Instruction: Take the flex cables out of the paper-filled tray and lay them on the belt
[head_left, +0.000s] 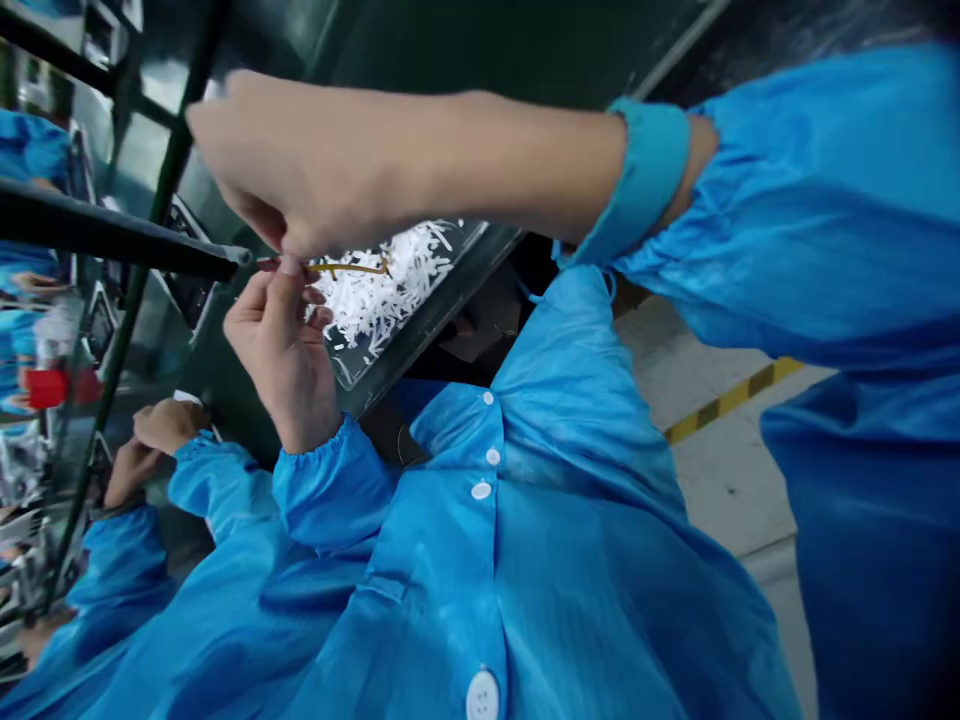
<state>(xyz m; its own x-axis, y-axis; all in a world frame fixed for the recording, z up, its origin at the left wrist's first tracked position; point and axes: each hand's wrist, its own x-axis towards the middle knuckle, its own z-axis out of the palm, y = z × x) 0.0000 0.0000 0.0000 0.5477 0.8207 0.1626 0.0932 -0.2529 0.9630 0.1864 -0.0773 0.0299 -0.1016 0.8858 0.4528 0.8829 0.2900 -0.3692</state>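
Note:
My left hand (281, 345) pinches a thin amber strip (352, 268), which looks like a flex cable, between thumb and fingers. The strip sticks out to the right, with a small bend at its far end. From above, my right hand (292, 165) comes in with its fingers curled closed, and its fingertips meet the left thumb at the strip's held end. What those right fingers grip is hidden. A teal band (649, 170) circles my right wrist. Just beyond the hands, a heap of small white strips (397, 285) lies in a shallow tray (352, 365).
A dark bar (120, 235) ends close to my hands at the left. A co-worker's hands (169, 425) are at the lower left, beside the dark green bench (232, 390). Farther left are more blue sleeves and a red object (46, 388). Yellow-black tape (735, 400) marks the floor.

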